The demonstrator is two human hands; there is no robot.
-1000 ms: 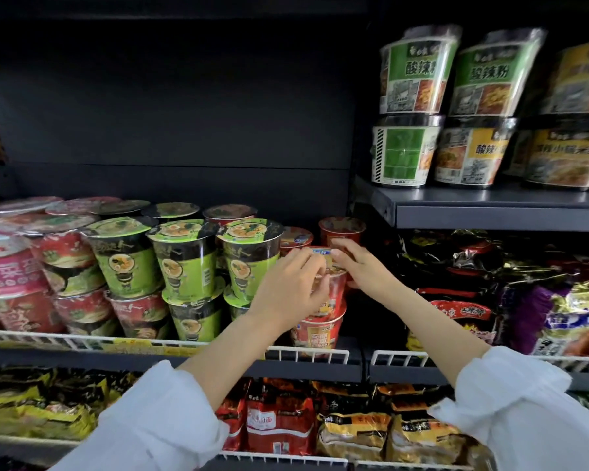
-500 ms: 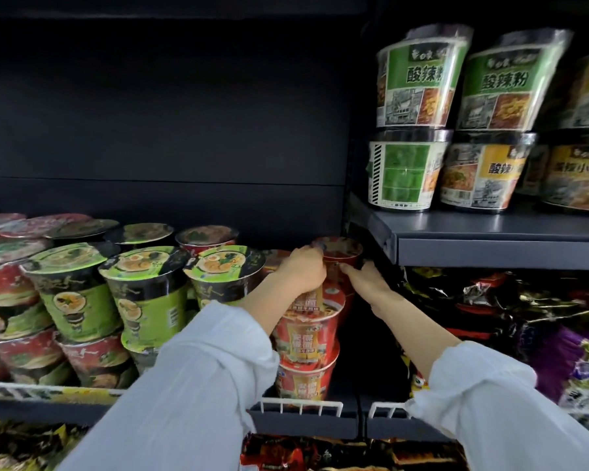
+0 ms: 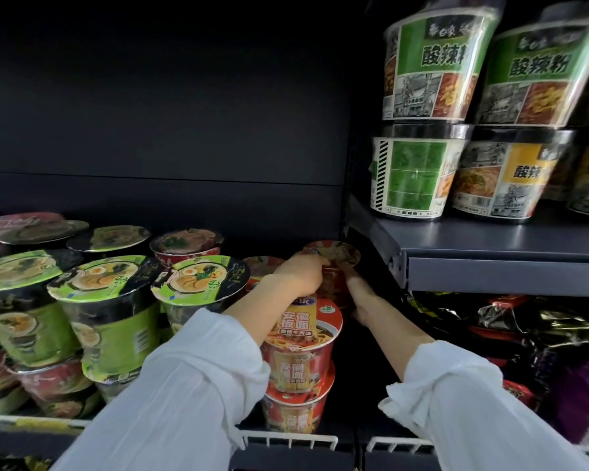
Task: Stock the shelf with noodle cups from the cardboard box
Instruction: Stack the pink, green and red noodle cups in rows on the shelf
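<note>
Both arms reach forward in white sleeves. The left hand (image 3: 301,275) curls its fingers over a cup (image 3: 334,266) from the left; the right hand (image 3: 357,294) lies against its right side, fingers mostly hidden.

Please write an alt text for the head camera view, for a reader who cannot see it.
A person's left hand and right hand grip a red noodle cup at the back of a store shelf, behind a stack of two red cups. Green-lidded cups stand to the left.
</note>
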